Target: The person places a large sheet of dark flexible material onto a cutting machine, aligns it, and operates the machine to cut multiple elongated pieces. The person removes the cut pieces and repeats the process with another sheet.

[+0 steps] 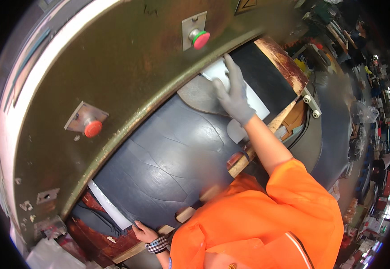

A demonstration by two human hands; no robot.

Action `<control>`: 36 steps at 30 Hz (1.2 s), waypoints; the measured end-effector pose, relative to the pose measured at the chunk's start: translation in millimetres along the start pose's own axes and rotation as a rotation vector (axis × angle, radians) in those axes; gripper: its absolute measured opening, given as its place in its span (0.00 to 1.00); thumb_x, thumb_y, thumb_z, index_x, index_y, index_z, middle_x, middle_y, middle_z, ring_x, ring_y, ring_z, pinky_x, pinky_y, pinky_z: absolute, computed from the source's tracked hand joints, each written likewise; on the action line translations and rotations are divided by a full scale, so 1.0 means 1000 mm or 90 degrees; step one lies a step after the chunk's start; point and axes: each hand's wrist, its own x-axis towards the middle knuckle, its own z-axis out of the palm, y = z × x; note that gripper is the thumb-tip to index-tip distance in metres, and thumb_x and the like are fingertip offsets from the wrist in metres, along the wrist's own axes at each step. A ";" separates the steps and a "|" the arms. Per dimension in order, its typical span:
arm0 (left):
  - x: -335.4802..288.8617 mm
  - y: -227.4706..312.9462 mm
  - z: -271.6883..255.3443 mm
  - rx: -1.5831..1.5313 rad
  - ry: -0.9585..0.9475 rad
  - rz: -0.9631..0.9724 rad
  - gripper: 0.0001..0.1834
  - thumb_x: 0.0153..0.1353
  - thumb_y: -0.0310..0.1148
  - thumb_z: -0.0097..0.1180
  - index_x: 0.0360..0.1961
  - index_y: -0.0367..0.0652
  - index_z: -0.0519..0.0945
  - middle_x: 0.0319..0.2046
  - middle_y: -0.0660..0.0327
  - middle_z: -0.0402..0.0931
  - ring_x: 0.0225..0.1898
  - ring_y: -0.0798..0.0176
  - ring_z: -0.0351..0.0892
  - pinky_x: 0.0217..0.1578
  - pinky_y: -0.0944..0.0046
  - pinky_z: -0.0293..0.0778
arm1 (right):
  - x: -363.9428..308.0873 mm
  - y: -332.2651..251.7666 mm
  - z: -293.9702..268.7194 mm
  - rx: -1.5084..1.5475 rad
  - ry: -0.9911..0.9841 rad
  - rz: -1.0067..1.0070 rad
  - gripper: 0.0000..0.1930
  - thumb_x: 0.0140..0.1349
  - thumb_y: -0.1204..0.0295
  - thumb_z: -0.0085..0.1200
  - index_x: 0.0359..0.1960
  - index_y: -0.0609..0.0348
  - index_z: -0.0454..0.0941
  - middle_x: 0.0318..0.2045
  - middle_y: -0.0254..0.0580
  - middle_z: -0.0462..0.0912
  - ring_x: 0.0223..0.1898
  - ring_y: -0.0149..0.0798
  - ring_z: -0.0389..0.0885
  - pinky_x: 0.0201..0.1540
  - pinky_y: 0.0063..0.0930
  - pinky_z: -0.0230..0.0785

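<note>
A dark blue-grey sheet (159,157) that looks like leather or rubber, with curved cut lines across it, lies over the bed in front of a green machine. My right hand (237,92), in a grey glove, rests with fingers spread on a white board (258,102) at the sheet's far right end. Beside its thumb is a rounded dark grey piece (201,95). My left hand (144,233), bare with a checked band at the wrist, has its fingers closed at the sheet's near left corner. Its fingertips are partly hidden there. White board (110,207) also shows along the sheet's left end.
The green machine body (128,58) rises just beyond the sheet, bearing two red push buttons (93,128). A black panel (264,71) lies past my right hand. Folded dark material (97,219) is at the left, above a plastic bag (54,255). Wooden bars (239,167) edge the near side.
</note>
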 end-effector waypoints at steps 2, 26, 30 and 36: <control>0.027 0.007 0.012 -0.017 -0.002 0.007 0.29 0.74 0.47 0.49 0.42 0.22 0.78 0.31 0.43 0.82 0.30 0.55 0.75 0.36 0.55 0.72 | 0.047 -0.018 0.025 -0.092 0.068 -0.096 0.46 0.63 0.53 0.59 0.71 0.74 0.51 0.67 0.75 0.59 0.68 0.71 0.57 0.70 0.57 0.51; 0.139 0.041 0.043 0.046 0.060 0.174 0.26 0.73 0.44 0.48 0.39 0.25 0.83 0.34 0.34 0.82 0.35 0.36 0.82 0.38 0.47 0.79 | -0.031 0.033 0.001 -0.117 -0.271 0.443 0.28 0.70 0.44 0.43 0.40 0.57 0.85 0.42 0.53 0.86 0.48 0.55 0.83 0.52 0.48 0.73; 0.107 0.043 0.025 0.087 0.061 0.160 0.22 0.72 0.42 0.52 0.41 0.28 0.82 0.34 0.39 0.83 0.34 0.39 0.82 0.38 0.49 0.80 | -0.062 0.015 -0.050 -0.078 -0.276 0.427 0.28 0.71 0.45 0.42 0.35 0.57 0.85 0.38 0.53 0.85 0.45 0.56 0.83 0.51 0.48 0.72; 0.056 0.028 0.010 0.082 0.104 0.193 0.18 0.70 0.40 0.54 0.40 0.31 0.81 0.32 0.42 0.81 0.32 0.41 0.81 0.35 0.50 0.78 | -0.156 -0.001 -0.131 -0.141 -0.161 0.400 0.19 0.67 0.52 0.52 0.35 0.55 0.84 0.32 0.49 0.84 0.39 0.52 0.84 0.44 0.45 0.74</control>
